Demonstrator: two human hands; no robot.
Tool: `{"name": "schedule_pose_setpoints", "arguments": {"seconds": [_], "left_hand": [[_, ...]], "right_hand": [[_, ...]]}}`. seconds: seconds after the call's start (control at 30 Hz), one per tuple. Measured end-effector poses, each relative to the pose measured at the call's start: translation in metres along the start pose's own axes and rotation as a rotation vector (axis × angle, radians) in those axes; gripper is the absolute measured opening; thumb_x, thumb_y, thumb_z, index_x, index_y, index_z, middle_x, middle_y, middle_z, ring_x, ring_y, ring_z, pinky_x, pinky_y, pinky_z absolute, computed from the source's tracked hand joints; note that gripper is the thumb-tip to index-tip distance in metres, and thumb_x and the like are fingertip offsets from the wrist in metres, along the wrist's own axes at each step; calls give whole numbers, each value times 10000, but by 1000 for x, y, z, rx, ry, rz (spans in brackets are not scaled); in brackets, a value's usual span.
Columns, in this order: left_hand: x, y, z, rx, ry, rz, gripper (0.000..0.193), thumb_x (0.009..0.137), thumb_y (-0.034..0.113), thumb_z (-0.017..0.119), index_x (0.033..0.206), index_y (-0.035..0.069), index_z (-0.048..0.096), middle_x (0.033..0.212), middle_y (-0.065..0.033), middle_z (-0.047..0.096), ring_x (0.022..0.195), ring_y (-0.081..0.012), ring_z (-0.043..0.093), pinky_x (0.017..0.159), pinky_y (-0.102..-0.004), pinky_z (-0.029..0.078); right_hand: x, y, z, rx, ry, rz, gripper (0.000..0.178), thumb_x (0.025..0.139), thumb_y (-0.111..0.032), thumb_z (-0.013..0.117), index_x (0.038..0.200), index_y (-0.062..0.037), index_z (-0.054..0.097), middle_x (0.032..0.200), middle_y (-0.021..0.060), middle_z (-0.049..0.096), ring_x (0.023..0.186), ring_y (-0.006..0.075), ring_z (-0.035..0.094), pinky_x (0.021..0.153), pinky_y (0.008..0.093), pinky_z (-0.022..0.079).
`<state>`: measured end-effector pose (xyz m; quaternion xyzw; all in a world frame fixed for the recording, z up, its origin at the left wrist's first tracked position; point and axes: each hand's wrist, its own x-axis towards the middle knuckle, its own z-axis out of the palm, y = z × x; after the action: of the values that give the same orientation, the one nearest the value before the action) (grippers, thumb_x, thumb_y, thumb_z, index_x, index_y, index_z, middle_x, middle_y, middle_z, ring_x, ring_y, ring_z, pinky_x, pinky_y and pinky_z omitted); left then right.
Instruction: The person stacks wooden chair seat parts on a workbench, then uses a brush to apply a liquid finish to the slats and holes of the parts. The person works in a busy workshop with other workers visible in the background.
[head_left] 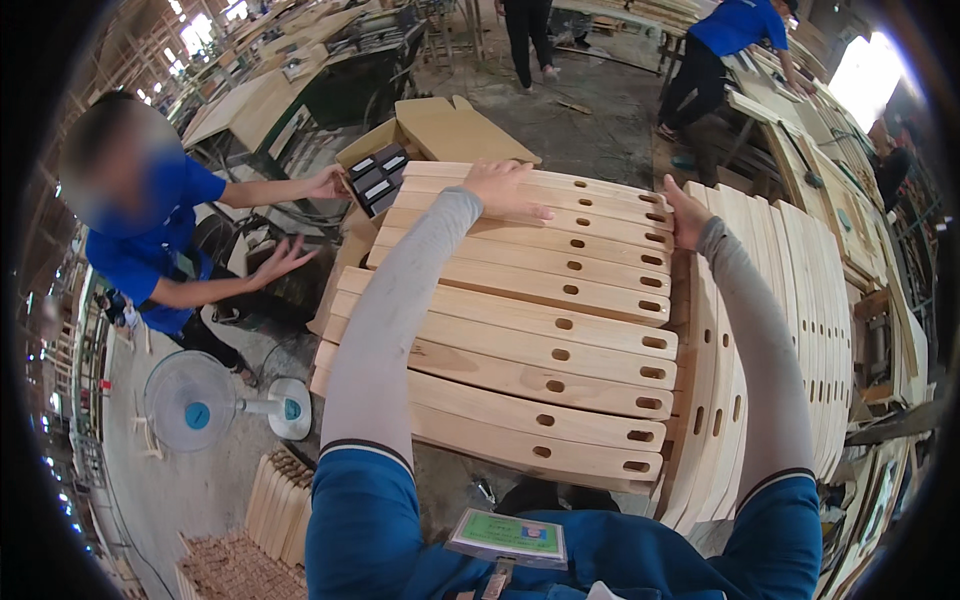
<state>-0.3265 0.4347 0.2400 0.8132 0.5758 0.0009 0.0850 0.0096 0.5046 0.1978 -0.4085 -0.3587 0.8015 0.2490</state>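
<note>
Rows of pale wooden slats (560, 350) lie side by side in front of me, each with slotted holes toward its right end. My left hand (505, 190) rests on the top of the far slats, fingers apart and holding nothing. At the right ends of the far slats is my right hand (687, 213), its fingers stretched out against the wood; some are partly hidden. The nearer group of slats sticks out slightly farther left than the far group. More wooden slats (735, 380) are stacked crosswise beneath and beside my right forearm.
Beyond the slats is an open cardboard box (465, 130) with dark labelled packs (378, 180). A co-worker (150, 230) at the left reaches toward it. A fan (200, 400) stands on the floor, near piled wood pieces (240, 560). Other people and workbenches are farther back.
</note>
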Motion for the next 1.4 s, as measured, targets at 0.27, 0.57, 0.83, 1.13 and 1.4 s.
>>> {"name": "schedule_pose_setpoints", "arguments": {"seconds": [0.27,0.57,0.83,1.13,1.4], "left_hand": [[-9,-8,2,-6,-95,32,1204,512,755,568,1356,4,153,1390,-207,170,1305,-323,117,1052,-469,60],[-5,-13,10,-1,-58,22,1214,489,772,566,1354,16,173,1387,-197,185,1302,-311,132,1042,-479,82],[-9,-12,-6,54,9,75,1087,527,528,685,1328,-28,205,1306,-216,286,1221,-337,268,1008,-460,205],[-16,7,-43,177,-171,39,1172,444,344,742,1374,68,84,1262,-162,347,1175,-318,339,914,-427,312],[-39,7,-59,171,80,59,1177,448,299,760,1380,112,66,1270,-167,312,1174,-345,322,938,-610,215]], "right_hand": [[-2,0,9,-187,129,45,605,814,-638,350,1168,-159,456,1096,86,516,986,247,479,820,500,387],[-26,-9,32,-200,192,91,650,815,-653,300,1255,-183,388,1178,132,436,1054,294,439,836,509,385],[-29,-35,24,-228,132,65,684,801,-678,283,1267,-187,377,1101,132,467,922,281,486,716,455,434],[-59,-57,68,-318,272,11,611,803,-667,317,1176,-211,477,939,90,519,707,193,489,609,348,422],[-91,-78,92,-363,158,-218,622,802,-647,363,1175,-159,461,873,94,510,703,200,537,597,353,462]]}}
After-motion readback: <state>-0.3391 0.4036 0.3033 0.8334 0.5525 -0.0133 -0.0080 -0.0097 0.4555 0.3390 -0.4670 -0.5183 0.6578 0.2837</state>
